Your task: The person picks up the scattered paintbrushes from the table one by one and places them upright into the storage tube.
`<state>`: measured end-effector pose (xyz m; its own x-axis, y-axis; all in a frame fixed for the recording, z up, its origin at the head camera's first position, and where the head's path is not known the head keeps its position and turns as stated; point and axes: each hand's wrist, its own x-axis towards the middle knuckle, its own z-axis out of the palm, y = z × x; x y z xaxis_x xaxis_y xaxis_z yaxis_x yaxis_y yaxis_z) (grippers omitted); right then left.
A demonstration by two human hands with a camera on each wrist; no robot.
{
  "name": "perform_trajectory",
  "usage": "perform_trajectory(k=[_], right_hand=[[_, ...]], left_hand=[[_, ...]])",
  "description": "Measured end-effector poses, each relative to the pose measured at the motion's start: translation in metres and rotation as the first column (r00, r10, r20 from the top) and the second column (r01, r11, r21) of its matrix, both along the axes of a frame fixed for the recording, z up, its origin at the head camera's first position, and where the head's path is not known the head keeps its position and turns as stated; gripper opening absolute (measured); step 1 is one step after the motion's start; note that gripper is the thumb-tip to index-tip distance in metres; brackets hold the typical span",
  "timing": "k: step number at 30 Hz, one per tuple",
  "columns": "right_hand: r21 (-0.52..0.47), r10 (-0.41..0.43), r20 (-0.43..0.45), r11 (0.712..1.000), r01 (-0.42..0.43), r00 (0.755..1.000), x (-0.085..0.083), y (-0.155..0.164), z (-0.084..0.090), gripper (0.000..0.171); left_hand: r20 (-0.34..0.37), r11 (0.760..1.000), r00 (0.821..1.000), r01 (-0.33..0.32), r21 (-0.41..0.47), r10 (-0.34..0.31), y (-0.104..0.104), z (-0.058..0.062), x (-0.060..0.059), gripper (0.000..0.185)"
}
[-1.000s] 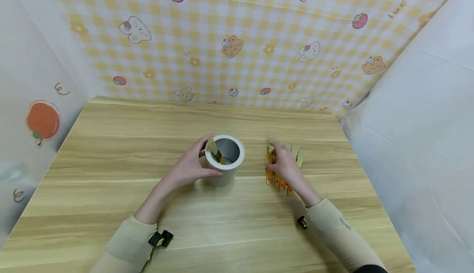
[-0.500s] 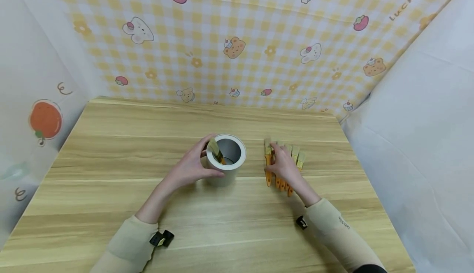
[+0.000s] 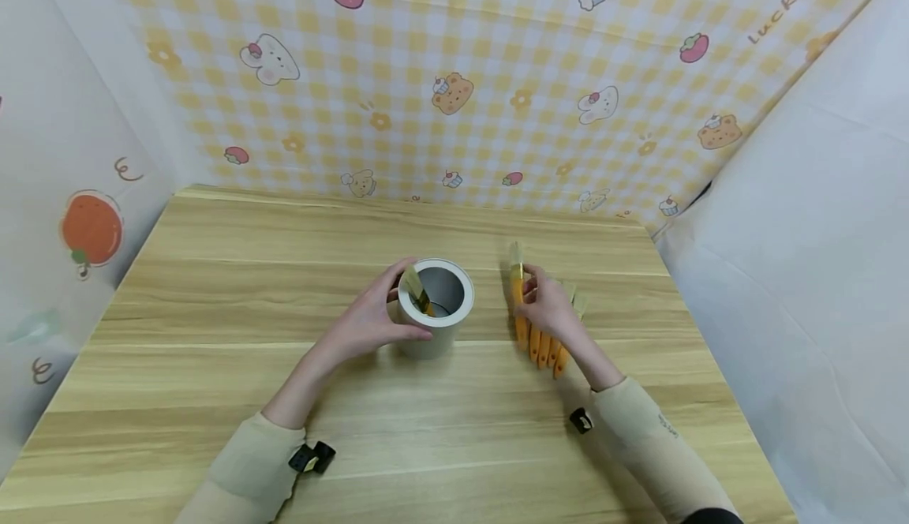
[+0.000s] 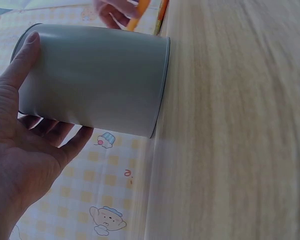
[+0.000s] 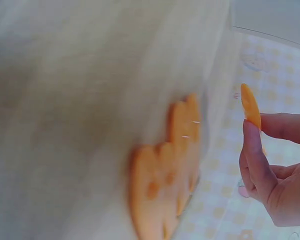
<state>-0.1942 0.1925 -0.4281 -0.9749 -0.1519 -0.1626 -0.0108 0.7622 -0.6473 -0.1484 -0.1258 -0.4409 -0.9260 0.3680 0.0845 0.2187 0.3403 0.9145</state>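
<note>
A pale grey can [image 3: 435, 342] with an open top stands upright on the table. My left hand [image 3: 365, 320] grips its left side, thumb in front and fingers behind. Inside the can a paintbrush [image 3: 417, 287] leans against the rim, bristles up. With thumb and fingers my right hand [image 3: 548, 303] pinches an orange-handled paintbrush [image 3: 519, 287], its bristles pointing away from me. In the right wrist view the handle end [image 5: 250, 105] of that brush shows above the table. Several more paintbrushes [image 3: 545, 348] lie side by side under the right hand, which partly hides them.
The wood-grain table [image 3: 412, 445] reaches back to a yellow checked cloth [image 3: 398, 145]. White sheets rise at the left [image 3: 43, 114] and right [image 3: 817, 271] sides. A black strap device [image 3: 312, 458] sits at the left wrist, another [image 3: 581, 421] at the right.
My right hand has lifted the leftmost paintbrush off the table, away from the others. The left hand keeps its grip on the can, which stays in place.
</note>
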Motion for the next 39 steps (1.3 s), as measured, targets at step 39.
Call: perform_trajectory(k=[39], right_hand=[[-0.508, 0.018, -0.378, 0.831, -0.224, 0.925, 0.012, -0.081, 0.083, 0.041]], left_hand=[[0.021, 1.000, 1.000, 0.012, 0.015, -0.012, 0.000, -0.001, 0.000, 0.110]])
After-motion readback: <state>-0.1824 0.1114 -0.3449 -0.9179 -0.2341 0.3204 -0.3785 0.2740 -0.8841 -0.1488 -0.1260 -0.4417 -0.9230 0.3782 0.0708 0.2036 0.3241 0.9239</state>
